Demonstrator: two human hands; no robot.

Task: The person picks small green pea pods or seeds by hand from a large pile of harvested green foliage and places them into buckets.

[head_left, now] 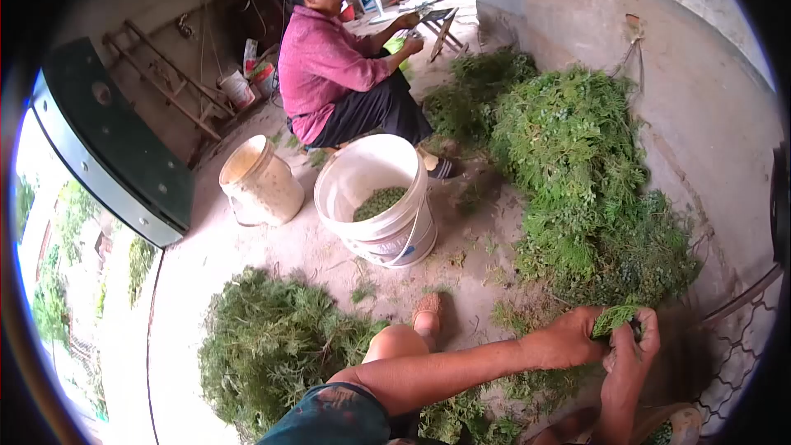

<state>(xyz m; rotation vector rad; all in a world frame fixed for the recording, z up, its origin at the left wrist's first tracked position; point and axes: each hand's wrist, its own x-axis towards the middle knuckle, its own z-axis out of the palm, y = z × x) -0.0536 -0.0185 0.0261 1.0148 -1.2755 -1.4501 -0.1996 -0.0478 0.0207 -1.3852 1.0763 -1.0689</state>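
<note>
At the lower right my left hand grips a small green sprig with flat, fern-like leaves. Close beside it, my right hand has its fingers curled at the sprig's other end. The fingertips partly hide what lies between them. Below my right hand, at the bottom edge, a container shows part of its rim, with green bits inside. Just behind my hands rises a large heap of cut green branches along the wall.
Another pile of branches lies left of my knee. A white bucket part-filled with green pieces stands ahead, beside a smaller dirty bucket. A person in a pink shirt sits beyond them. A wooden ladder leans at the back left.
</note>
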